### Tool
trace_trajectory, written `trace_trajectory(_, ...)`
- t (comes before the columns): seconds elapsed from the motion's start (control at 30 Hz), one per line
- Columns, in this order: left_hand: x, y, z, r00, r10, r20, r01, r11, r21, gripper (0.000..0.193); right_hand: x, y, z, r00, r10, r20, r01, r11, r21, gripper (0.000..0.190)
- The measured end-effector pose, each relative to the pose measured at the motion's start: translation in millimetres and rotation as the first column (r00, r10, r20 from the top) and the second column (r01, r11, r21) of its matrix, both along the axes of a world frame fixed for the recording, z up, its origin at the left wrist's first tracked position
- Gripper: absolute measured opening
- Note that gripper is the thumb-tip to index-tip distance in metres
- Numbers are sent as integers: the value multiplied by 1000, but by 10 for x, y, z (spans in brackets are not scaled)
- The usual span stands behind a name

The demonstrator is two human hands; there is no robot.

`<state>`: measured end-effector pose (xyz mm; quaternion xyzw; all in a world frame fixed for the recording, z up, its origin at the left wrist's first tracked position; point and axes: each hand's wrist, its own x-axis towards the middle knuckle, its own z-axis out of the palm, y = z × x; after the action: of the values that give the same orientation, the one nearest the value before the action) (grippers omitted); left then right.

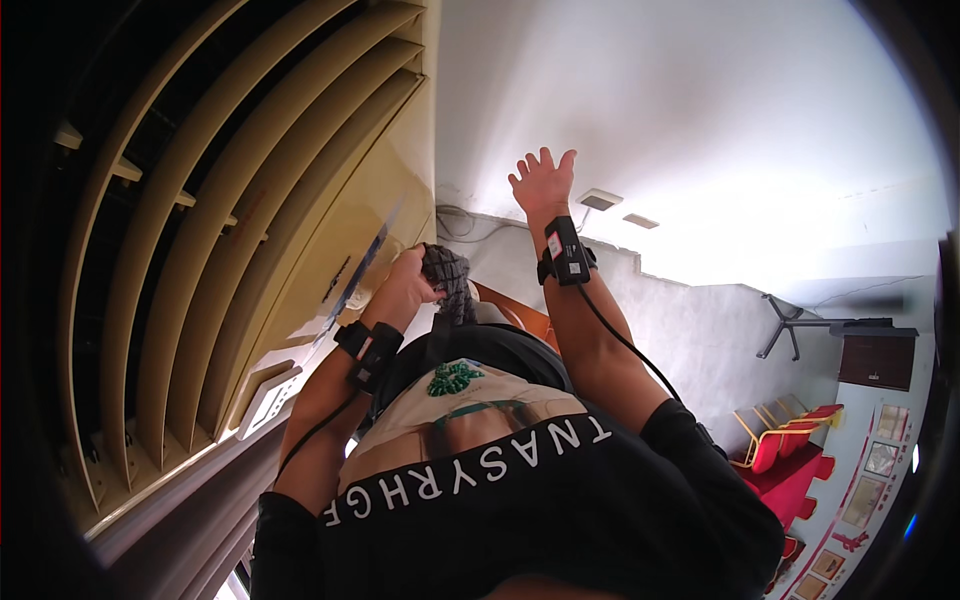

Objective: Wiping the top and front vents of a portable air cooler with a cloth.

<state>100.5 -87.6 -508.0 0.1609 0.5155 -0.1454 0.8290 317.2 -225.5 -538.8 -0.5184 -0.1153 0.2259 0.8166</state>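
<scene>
My left hand (414, 279) grips a crumpled dark grey checked cloth (448, 281) close to the lower front panel (375, 217) of a beige cabinet-type unit with long curved louvres (247, 187). Whether the cloth touches the panel cannot be made out. A blue strip (367, 259) runs along that panel. My right hand (544, 184) is held out, fingers spread and palm towards me, with nothing in it. Each forearm has a black strapped-on device with a cable, one on the left (367, 356) and one on the right (566, 251).
Beside the louvres is a white control panel (270, 399). Thin cables (469, 225) hang behind the unit near a pale wall (675, 307). To the right are red chairs (780, 442), a red-covered table (787, 487), a black stand (784, 326) and a brown box-like cabinet (876, 361).
</scene>
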Motion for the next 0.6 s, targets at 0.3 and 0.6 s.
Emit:
trace_trajectory(0.3,-72,73,22,976,194,-98,-185,979,87,35,-632,285,972,823,-33,-567,180,962,205,70)
trace_trajectory(0.6,-211,111,40,996,63,69,-72,987,142,29,-739,406,922,884,97,-457,-101,995,16,74)
